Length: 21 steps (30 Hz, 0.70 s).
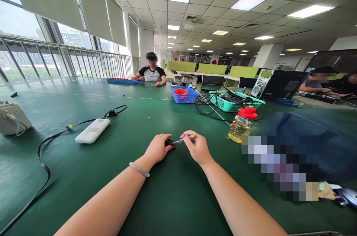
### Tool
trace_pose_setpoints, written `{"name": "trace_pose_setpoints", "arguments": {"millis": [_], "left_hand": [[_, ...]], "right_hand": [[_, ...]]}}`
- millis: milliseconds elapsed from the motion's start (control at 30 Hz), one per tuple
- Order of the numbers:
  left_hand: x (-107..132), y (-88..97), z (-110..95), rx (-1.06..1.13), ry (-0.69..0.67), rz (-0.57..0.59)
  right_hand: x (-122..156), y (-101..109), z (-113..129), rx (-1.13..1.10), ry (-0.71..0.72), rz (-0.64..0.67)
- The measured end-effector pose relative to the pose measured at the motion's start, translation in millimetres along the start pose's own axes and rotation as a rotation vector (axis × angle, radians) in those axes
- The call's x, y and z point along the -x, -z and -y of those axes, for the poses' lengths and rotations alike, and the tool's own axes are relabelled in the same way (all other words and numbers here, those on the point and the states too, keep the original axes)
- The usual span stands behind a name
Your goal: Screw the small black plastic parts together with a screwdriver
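Observation:
On the green tabletop [164, 191], my left hand [157, 148] is closed around a small black part [169, 143], pressing it near the table surface. Its exact kind is too small to make out. My right hand [198, 148] grips the clear handle of a screwdriver [182, 140]. The shaft points left, and its tip meets or nearly meets the black part; contact cannot be made out for certain. A pale bracelet [139, 169] circles my left wrist.
A white power bank [93, 131] and a black cable [46, 169] lie left. Ahead are a blue basket [184, 98] and a teal basket [228, 106] with cables. A red-lidded bottle [240, 128] and dark blue bag [315, 139] stand right. A person [152, 72] sits across the table.

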<state>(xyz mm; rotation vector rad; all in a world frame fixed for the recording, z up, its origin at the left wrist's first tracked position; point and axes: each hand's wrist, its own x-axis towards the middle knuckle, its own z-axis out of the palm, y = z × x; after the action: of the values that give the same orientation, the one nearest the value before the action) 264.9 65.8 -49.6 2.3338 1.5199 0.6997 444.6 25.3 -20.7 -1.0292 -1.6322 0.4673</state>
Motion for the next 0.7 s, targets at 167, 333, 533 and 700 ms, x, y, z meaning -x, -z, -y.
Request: {"name": "trace_pose_setpoints", "arguments": {"millis": [167, 333, 533, 700], "left_hand": [[0.1, 2.0, -1.0, -0.015, 0.003, 0.003], [0.4, 2.2, -2.2, -0.024, 0.005, 0.0], [0.4, 2.9, -3.0, -0.025, 0.019, 0.012], [-0.1, 4.5, -3.7, -0.023, 0.038, 0.031]], "right_hand": [[0.9, 1.3, 1.3, 0.066, 0.057, 0.035], [2.7, 0.0, 1.9, 0.092, 0.122, 0.07], [3.7, 0.4, 0.5, 0.11, 0.146, 0.062], [3.9, 1.1, 0.9, 0.156, 0.155, 0.087]]}}
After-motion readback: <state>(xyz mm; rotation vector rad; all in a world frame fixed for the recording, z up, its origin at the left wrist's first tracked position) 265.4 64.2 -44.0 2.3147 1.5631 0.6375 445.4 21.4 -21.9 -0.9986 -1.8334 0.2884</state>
